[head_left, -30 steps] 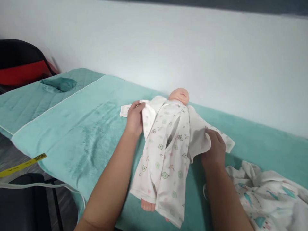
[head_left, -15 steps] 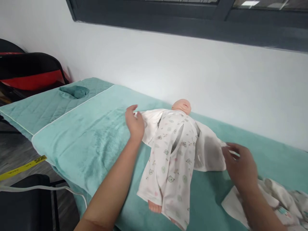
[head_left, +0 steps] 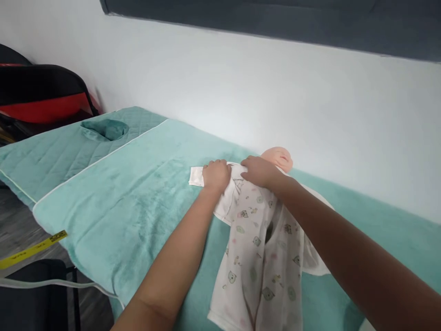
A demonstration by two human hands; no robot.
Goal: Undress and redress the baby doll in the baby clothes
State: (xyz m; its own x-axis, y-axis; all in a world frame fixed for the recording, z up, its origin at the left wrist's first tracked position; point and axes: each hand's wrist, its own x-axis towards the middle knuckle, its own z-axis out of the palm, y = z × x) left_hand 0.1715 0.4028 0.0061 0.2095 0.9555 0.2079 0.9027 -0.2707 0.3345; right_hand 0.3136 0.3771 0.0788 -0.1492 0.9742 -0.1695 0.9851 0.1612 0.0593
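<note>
A baby doll (head_left: 279, 156) lies on its back on a teal bed cover, wearing a white baby romper (head_left: 255, 239) printed with small green and pink animals. Its front flap is open on the left, and a dark gap shows at the middle. My left hand (head_left: 217, 175) is closed around the left sleeve, whose cuff sticks out beyond my fingers. Close beside it, my right hand (head_left: 259, 172) grips the cloth at the doll's left-side shoulder, just below the head. My right forearm crosses over the chest and hides the right sleeve and the doll's other arm.
The teal cover (head_left: 138, 197) spreads over a massage bed with a face hole (head_left: 106, 130) at its far left end. A white wall (head_left: 220, 87) runs along the back. Black chairs (head_left: 44, 96) stand at left. A pale cable (head_left: 62, 283) hangs near the front edge.
My right hand has left the right side flap and crossed over to the left shoulder. My left hand has closed on the left sleeve. The view has shifted, leaving the printed cloth mostly out of sight.
</note>
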